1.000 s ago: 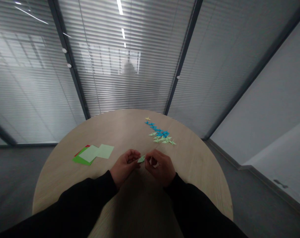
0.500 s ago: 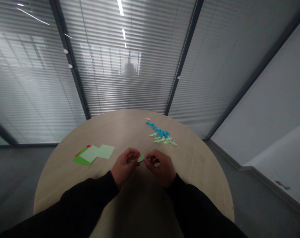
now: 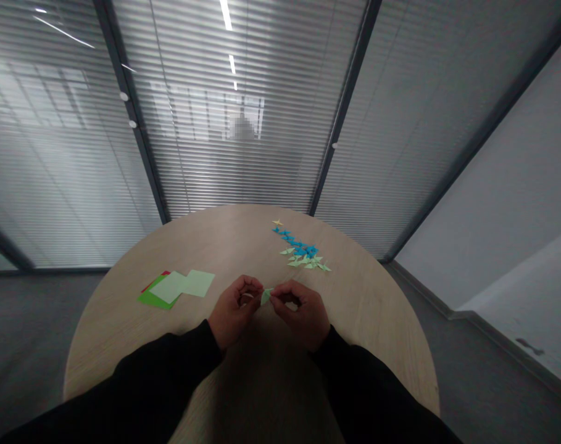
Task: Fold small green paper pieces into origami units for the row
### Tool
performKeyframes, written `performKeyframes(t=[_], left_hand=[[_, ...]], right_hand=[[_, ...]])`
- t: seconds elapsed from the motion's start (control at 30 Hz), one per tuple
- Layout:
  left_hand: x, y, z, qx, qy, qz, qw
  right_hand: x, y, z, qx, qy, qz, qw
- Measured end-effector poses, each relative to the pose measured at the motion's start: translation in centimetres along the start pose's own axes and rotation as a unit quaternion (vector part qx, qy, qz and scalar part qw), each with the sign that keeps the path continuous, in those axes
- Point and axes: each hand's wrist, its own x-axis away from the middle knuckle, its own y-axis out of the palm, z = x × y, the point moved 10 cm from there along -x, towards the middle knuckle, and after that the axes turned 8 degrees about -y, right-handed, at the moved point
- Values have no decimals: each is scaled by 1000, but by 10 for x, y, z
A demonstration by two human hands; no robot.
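Between my fingertips is a small piece of folded pale green paper (image 3: 266, 296). My left hand (image 3: 235, 310) pinches its left side with thumb and fingers. From the other side, my right hand (image 3: 301, 311) grips its right edge, thumb against forefinger. Both hands are just above the near middle of the table. Beyond my right hand lie several folded pale green paper pieces (image 3: 308, 263), touching a row of folded blue paper pieces (image 3: 300, 244).
A yellow folded paper piece (image 3: 277, 222) tops the row at the far side. Left of my hands lie pale green square sheets (image 3: 199, 283), overlapping a green sheet (image 3: 154, 300) and a red one (image 3: 166, 272). The round wooden table (image 3: 118, 345) stands near glass partitions with blinds (image 3: 243, 179).
The folded pale green paper has turned between my fingers, and its point now hangs downward. My right fingertips are slightly closer to the left ones.
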Motion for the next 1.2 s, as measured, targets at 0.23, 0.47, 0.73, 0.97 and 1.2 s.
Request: performKeyframes(t=[0.23,0.47,0.73,0.97,1.2], left_hand=[[2,-3,7,-62,36,17,997],[1,-3,7,-79,44,21,996],[3,-6,7,-64,42,33,997],[3,-6,8,-52,37,38,997],[2,-5,6,-70,39,32,996]], right_hand=[[0,1,1,-14,11,3,1000],[-1,-1,-1,-19,8,20,1000],[-3,-4,-7,7,-19,13,1000],[-4,-5,-14,47,-32,1,998],[-5,-9,-21,103,-58,12,993]])
